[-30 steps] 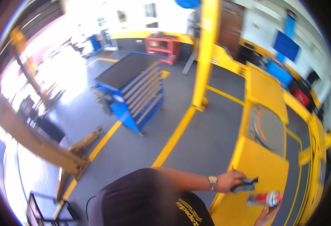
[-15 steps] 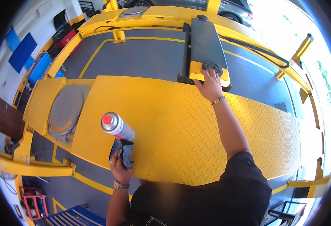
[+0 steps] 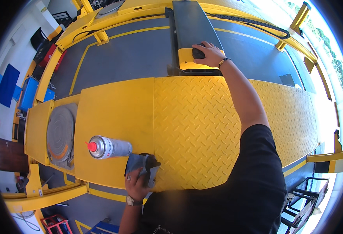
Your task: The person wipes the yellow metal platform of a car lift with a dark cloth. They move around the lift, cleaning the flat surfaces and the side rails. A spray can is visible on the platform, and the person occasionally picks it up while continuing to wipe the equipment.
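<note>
My right hand (image 3: 211, 55) reaches forward and is closed over a round black rubber pad (image 3: 197, 53) at the yellow near end of a grey jack beam (image 3: 197, 25). Part of the pad is hidden under the fingers. Close to my body, my left hand (image 3: 137, 186) grips a crumpled grey-blue cloth (image 3: 135, 163) at the near edge of the yellow platform (image 3: 113, 97). Just beyond the cloth, a silver spray can (image 3: 117, 148) with a red nozzle stands on the platform.
A round grey turntable plate (image 3: 60, 134) is set into the platform's left end. Raised tread covers its right part. Yellow rails (image 3: 54, 72) run beyond. A blue cabinet (image 3: 28, 93) is at the far left, a black metal frame (image 3: 306, 195) at the lower right.
My right hand has gone from touching the pad's near edge to wrapping over it. The view has shifted, and the cloth in my left hand now sits right of the can's base.
</note>
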The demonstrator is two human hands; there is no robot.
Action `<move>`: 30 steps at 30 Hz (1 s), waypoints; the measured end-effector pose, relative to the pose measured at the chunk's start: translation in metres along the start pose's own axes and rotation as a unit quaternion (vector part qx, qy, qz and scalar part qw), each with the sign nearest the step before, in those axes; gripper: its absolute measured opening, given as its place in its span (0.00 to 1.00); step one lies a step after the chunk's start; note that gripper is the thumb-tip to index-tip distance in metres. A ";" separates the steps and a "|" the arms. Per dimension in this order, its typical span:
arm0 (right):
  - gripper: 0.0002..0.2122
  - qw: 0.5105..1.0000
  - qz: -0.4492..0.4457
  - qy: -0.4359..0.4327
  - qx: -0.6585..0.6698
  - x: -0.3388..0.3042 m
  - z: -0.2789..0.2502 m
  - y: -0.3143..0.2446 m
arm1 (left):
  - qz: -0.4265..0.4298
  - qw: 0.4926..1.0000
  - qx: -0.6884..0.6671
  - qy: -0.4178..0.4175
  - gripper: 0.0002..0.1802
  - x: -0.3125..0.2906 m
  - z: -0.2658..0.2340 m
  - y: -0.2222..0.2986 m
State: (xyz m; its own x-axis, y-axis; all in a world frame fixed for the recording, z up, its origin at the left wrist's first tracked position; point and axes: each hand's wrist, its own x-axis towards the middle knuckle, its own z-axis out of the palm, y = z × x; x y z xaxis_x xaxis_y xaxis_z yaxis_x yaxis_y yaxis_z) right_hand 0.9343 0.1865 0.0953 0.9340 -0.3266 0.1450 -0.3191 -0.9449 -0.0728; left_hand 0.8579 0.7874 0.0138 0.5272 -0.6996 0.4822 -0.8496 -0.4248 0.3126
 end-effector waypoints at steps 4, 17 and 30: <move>0.28 0.943 -0.016 -0.130 0.307 0.037 -0.026 0.021 | 0.005 1.000 -0.011 -0.015 0.15 0.004 -0.001 0.003; 0.30 0.989 0.144 -0.014 -0.014 0.047 -0.010 -0.018 | -0.019 0.999 -0.036 -0.014 0.20 -0.002 0.000 -0.003; 0.31 0.978 0.106 -0.034 0.174 0.062 -0.081 -0.067 | -0.039 0.999 -0.028 0.008 0.17 0.001 -0.003 0.005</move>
State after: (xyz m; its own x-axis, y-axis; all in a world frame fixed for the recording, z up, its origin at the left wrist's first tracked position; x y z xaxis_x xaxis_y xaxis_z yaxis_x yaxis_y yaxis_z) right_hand 1.0005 0.2281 0.1888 0.8648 -0.5015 0.0254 -0.4440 -0.7874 -0.4276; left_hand 0.8545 0.7866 0.0181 0.5917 -0.6564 0.4679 -0.8045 -0.4439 0.3946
